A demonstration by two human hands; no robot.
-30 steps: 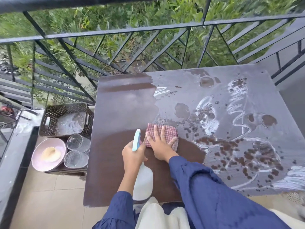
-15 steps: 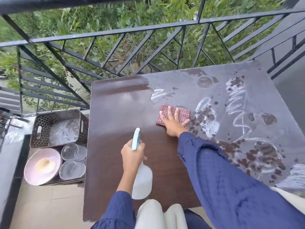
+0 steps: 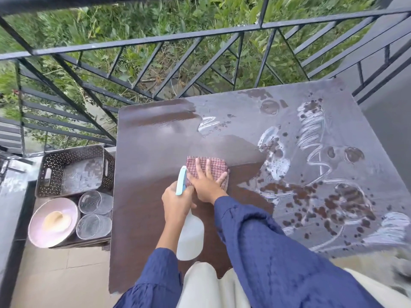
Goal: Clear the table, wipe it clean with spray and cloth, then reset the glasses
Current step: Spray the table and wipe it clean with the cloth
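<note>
Halfway through wiping counter [image 3: 144, 218]: pressing checked cloth [image 3: 191, 162] under flat right fingers [image 3: 208, 172], gripping spray bottle [image 3: 190, 238] in left fingers [image 3: 188, 191]; glasses [image 3: 94, 225] beside counter, not yet reset.

From here I see the left hand [image 3: 178, 203] curled round the spray bottle [image 3: 190, 238] at its neck, wrist bare; the right hand [image 3: 205, 185] lies flat just beside it, fingers [image 3: 208, 167] straight and spread, pressing the cloth [image 3: 194, 165].
</note>
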